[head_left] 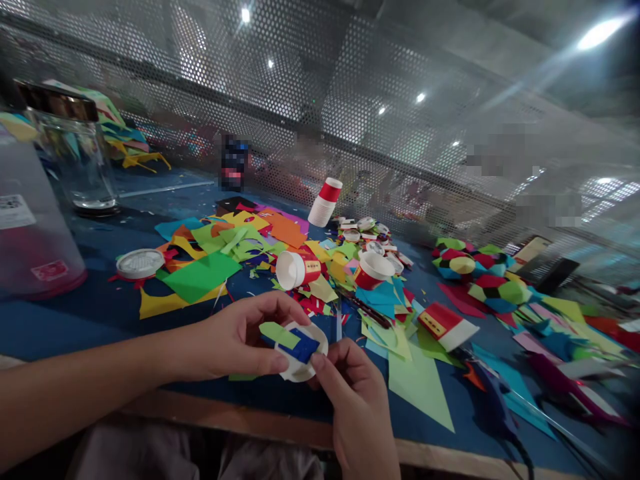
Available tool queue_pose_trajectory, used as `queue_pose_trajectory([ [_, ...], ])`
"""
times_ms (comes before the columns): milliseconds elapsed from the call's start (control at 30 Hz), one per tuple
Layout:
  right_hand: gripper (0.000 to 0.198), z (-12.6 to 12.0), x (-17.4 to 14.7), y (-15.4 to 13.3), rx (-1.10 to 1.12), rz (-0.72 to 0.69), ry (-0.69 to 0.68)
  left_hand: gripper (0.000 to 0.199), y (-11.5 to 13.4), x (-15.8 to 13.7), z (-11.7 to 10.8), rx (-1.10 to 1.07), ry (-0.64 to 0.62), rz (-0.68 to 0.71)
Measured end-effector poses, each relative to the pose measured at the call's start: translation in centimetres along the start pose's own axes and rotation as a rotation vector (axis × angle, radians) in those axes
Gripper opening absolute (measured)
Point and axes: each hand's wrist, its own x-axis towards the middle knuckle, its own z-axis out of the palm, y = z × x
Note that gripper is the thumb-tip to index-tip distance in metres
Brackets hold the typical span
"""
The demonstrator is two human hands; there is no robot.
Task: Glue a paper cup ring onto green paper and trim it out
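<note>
Fingers (286,304) of the left hand (233,337) are bent around the left side of a round white lid (320,333), thumb along its near edge, and we find them closed enough to grip it. We record the right hand (361,380) at the opposite edge, its thumb and forefinger pinched on the rim. We note the white lid raised above the near part of the blue counter (100,327). Across its face lies a dark blue piece (307,349), and a light green strip (277,335) overlaps the blue and extends toward the left hand. Whether either is fixed down we cannot tell. Beyond the hands we observe a red and white cup (287,270) on its side; to its right, an upright cup (370,275); and farther right a third cup (445,325), lying among paper sheets. Behind these stands a stack of cups (325,202), near a heap of lids (367,223). On the left we list a green sheet (204,275) just beside a loose lid (141,264). At the right we see a dark blue tool (487,393) with a cord. A glass jar (80,163) stands at far left, and a perforated panel (175,100) borders the rear.
</note>
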Motion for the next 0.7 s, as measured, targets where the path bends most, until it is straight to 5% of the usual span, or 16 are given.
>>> queue_pose_trajectory([
  [700,0.038,-0.01,-0.17,-0.62,0.086,0.018,-0.003,0.034,-0.07,-0.08,-0.4,-0.017,0.007,0.049],
])
